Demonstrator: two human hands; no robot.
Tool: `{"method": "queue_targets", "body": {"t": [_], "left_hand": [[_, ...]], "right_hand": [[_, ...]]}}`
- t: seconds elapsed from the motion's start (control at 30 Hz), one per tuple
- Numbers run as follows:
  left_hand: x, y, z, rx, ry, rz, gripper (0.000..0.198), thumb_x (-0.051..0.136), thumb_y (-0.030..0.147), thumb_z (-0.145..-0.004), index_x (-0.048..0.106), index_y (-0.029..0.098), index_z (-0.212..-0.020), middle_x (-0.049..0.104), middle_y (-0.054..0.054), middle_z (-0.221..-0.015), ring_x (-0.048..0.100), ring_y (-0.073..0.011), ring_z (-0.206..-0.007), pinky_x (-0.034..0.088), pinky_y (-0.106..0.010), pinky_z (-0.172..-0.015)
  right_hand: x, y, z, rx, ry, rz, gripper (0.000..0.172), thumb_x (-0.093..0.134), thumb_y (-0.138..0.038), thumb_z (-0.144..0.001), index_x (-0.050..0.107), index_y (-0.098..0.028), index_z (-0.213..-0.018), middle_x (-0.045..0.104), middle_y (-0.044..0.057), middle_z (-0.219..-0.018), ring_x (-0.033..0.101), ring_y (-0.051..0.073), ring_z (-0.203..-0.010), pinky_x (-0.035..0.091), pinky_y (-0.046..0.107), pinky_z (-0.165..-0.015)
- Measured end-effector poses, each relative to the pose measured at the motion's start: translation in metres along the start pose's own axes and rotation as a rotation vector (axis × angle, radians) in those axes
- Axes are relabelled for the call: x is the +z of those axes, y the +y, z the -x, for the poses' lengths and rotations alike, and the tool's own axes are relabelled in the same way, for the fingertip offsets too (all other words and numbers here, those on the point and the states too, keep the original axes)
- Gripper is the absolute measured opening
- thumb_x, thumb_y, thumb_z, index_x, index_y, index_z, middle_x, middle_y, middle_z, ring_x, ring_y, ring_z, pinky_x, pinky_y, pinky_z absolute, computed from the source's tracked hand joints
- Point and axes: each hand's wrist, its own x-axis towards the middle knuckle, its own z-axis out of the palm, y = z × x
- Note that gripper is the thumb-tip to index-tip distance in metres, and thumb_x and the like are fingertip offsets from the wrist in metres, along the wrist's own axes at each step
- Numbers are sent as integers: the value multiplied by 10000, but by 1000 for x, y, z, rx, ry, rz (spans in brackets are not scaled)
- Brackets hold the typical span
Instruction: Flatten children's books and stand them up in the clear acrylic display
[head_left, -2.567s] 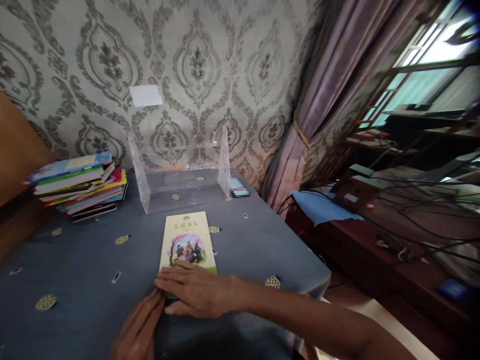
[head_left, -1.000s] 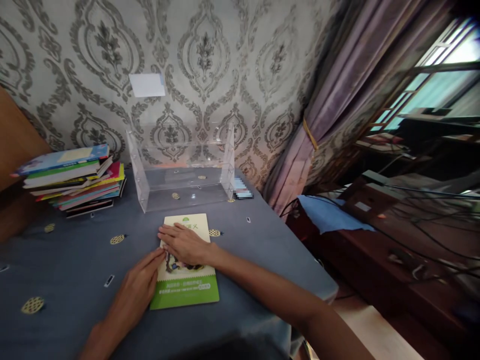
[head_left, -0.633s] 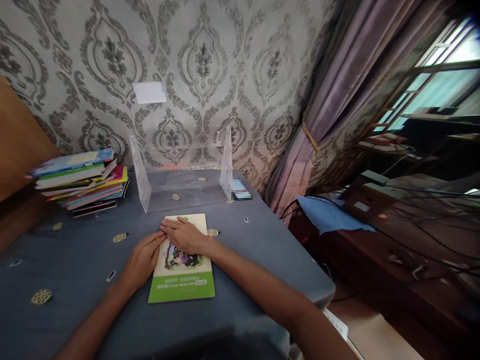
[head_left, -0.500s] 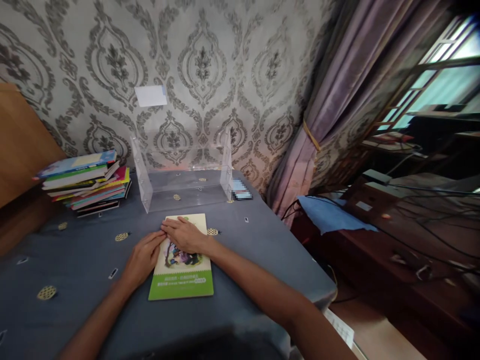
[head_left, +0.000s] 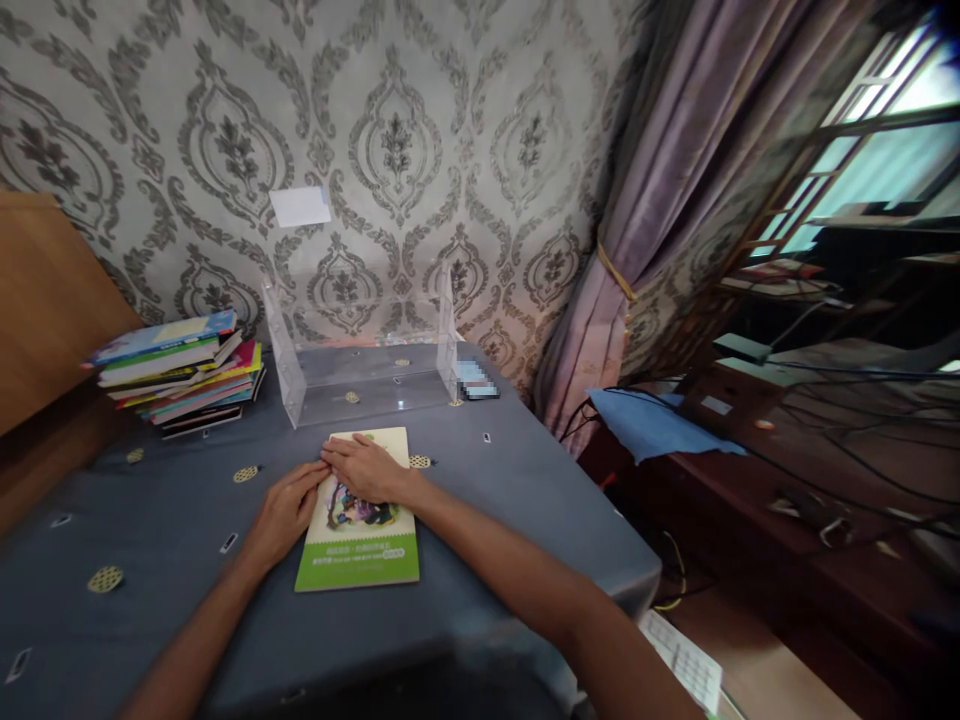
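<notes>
A closed book (head_left: 361, 568) with a cream cover, a colourful picture and a green band at its near end lies flat on the blue tablecloth. My right hand (head_left: 367, 470) rests flat across its upper part, fingers stretched toward the left edge and hiding some of the cover. Along that left edge lies my left hand (head_left: 287, 508), its fingers extended and their tips meeting the right hand's fingertips. Neither hand is wrapped around anything. Just beyond the book stands a clear plastic rack (head_left: 282, 355) with upright side panels.
A stack of books (head_left: 184, 370) sits at the left, near a wooden panel (head_left: 56, 290). Right of the rack lies a small blurred-out item (head_left: 477, 380). A tied curtain (head_left: 600, 310) hangs at the right, beside a dark red cabinet (head_left: 750, 500) with cables and a blue cloth (head_left: 660, 430).
The camera view has shifted slightly. Both hands keep the same place on the book, and the book has not visibly moved on the table.
</notes>
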Motion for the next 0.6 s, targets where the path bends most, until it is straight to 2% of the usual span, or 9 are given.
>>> {"method": "queue_targets", "body": {"t": [0.6], "left_hand": [[-6, 3, -3, 21, -14, -27, 414, 385, 233, -884, 761, 186, -1050, 751, -93, -1149, 722, -229, -1049, 579, -351, -947]], "right_hand": [[1, 0, 2, -50, 54, 125, 344, 437, -234, -1024, 552, -149, -1337, 562, 115, -1456, 515, 211, -1344, 418, 417, -1103]]}}
